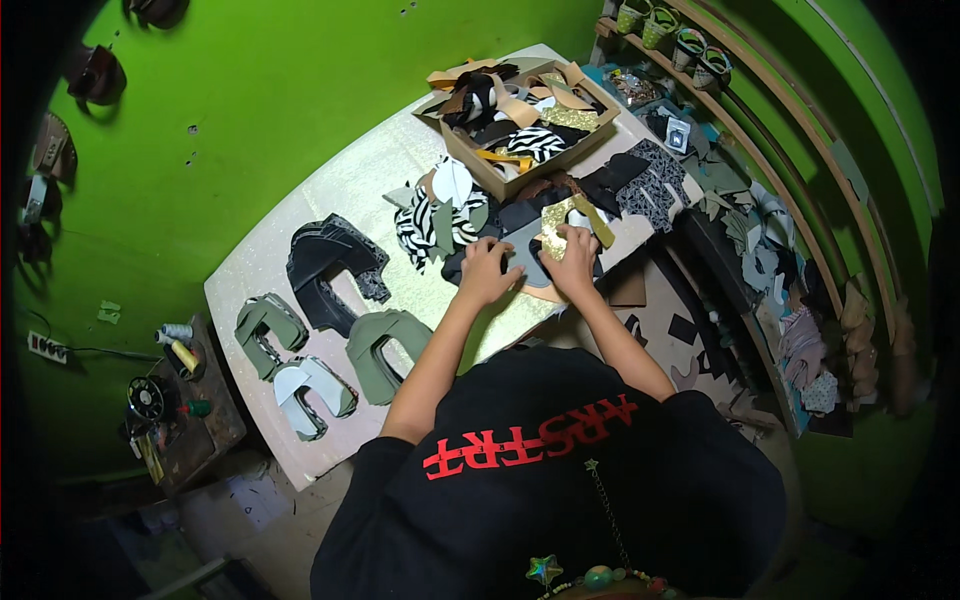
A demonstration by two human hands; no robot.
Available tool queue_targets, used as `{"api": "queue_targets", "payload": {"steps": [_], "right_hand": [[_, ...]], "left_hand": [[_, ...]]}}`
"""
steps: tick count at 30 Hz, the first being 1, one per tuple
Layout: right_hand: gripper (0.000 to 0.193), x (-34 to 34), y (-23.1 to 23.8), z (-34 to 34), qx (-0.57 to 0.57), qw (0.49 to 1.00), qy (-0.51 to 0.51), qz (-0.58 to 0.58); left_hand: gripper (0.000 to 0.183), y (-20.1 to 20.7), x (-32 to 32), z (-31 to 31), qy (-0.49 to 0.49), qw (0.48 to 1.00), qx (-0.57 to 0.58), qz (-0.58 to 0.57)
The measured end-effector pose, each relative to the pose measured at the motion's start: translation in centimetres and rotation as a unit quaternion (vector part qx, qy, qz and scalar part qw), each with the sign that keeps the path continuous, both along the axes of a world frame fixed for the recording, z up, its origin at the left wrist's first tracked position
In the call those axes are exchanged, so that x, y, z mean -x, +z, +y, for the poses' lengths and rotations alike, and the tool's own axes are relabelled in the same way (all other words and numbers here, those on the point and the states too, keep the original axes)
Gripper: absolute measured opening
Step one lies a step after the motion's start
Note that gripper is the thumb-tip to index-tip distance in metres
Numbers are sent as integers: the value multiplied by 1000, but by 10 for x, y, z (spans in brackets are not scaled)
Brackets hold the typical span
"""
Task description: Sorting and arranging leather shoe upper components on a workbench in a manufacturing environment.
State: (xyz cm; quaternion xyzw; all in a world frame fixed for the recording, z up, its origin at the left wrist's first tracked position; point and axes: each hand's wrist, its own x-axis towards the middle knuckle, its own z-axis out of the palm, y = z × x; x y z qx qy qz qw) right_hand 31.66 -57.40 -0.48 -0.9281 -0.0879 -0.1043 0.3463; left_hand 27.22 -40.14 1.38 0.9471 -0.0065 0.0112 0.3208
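My left hand [487, 272] rests at the left side of a flat grey piece of material [525, 250], fingers bent and closed on its edge. My right hand [571, 265] is just to the right, its fingertips curled at the lower edge of a shiny gold piece of material [553, 222]. Dark scraps lie partly under both hands, and a tan piece [543, 293] shows below them. Beside my left hand sits a heap of zebra-striped scraps [415, 222] with a white piece [452, 182] on top. What lies under my fingers is partly hidden.
A cardboard box [480, 165] full of scraps stands at the table's far side. Stacks of curved cut pieces in black [325, 265], green [375, 350] and pale blue [295, 385] lie to the left. Shelves [770, 110] with small shoes line the right wall. A small side table [205, 430] stands left.
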Motion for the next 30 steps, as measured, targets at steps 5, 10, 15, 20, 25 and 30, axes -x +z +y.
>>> {"api": "queue_targets", "payload": {"steps": [5,10,15,20,25,30], "right_hand": [[64,-6,-7,-13,82,991,31,98],[64,-9,-12,-17,62,993,43,96],[56,-10,-16,-17,53,995,29,74],[50,-16,-17,-18,67,997,13,48],[48,-23,-15,-15,60,997,1,40],[53,-22,-8,-9,59,997,14,54]], "left_hand": [[57,-14,-30,-27,5,998,-40,-46],[42,-20,-44,-28,68,992,-93,-43],[22,-18,-48,-23,97,992,28,-71],[17,-12,-44,-21,102,988,27,-112],[16,-5,-39,-16,134,988,68,-41],[15,8,-35,-13,95,988,75,-95]]}}
